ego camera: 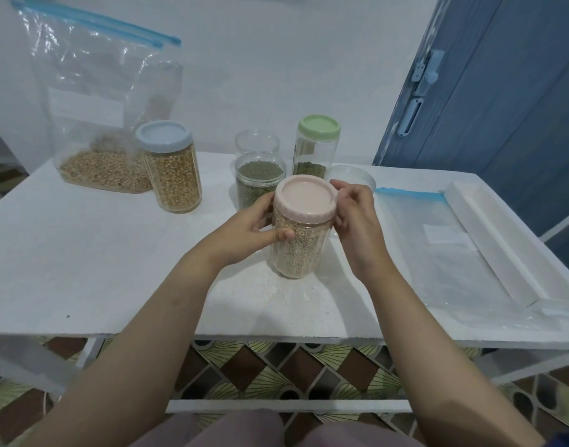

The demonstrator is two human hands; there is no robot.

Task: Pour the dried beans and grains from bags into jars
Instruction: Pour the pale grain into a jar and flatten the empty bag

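Observation:
A clear jar [297, 250] full of pale grain stands on the white table [93, 253] in front of me, capped with a pink lid [305, 197]. My left hand [254, 227] grips the jar's body from the left. My right hand [354, 217] wraps the pink lid from the right. Behind it are an open jar of green beans [259, 182], an empty open jar [256, 141], a green-lidded jar [317, 145] and a blue-lidded jar of yellow kernels [172, 167]. A zip bag [99, 124] with tan beans leans at the back left.
An empty flat zip bag [438, 253] lies on the right of the table beside a white foam strip [492, 240]. A clear loose lid [351, 177] sits behind my right hand. Spilled grains [286, 291] dot the table near the jar. A blue door [489, 91] stands at right.

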